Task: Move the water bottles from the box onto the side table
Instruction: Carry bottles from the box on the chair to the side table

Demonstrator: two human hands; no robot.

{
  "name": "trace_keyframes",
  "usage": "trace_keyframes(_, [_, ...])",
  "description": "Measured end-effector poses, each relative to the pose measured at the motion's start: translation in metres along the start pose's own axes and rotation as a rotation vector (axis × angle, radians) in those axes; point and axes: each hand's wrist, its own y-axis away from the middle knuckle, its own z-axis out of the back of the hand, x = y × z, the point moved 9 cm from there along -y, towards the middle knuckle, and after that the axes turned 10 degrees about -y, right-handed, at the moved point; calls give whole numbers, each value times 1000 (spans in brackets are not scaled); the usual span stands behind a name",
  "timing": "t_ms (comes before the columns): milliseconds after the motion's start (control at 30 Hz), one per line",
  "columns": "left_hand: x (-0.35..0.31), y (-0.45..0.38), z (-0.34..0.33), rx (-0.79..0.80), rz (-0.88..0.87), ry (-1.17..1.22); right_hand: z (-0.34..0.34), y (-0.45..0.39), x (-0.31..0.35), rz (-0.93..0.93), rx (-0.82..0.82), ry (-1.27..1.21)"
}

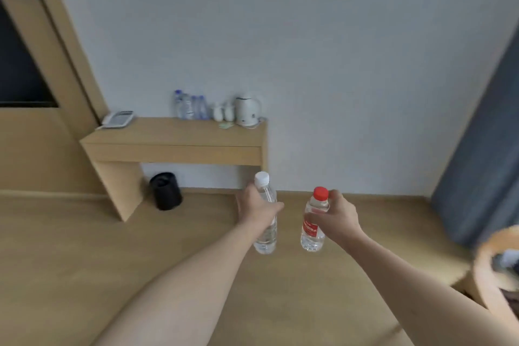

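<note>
My left hand [257,209] grips a clear water bottle with a white cap [266,233] around its upper body. My right hand [341,216] grips a clear bottle with a red cap and red label [312,230] near its shoulder. Both bottles are upright, held out in front of me above the wooden floor. Ahead stands the wooden side table [174,135] against the wall. Several blue-capped water bottles [189,105] stand on its back edge. No box is in view.
On the table are a white phone [118,119] at the left, small white cups [223,112] and a white kettle [248,109] at the right. A black bin [166,191] sits under it. A grey curtain [483,163] hangs at right, a wooden chair edge [488,275] lower right.
</note>
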Motion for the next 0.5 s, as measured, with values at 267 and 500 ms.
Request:
trace_keyframes(267, [77, -139, 77, -227, 177, -105, -158, -133, 75, 145, 285, 12])
trace_keyframes(500, [98, -258, 117, -334, 285, -135, -246, -249, 137, 219, 414, 49])
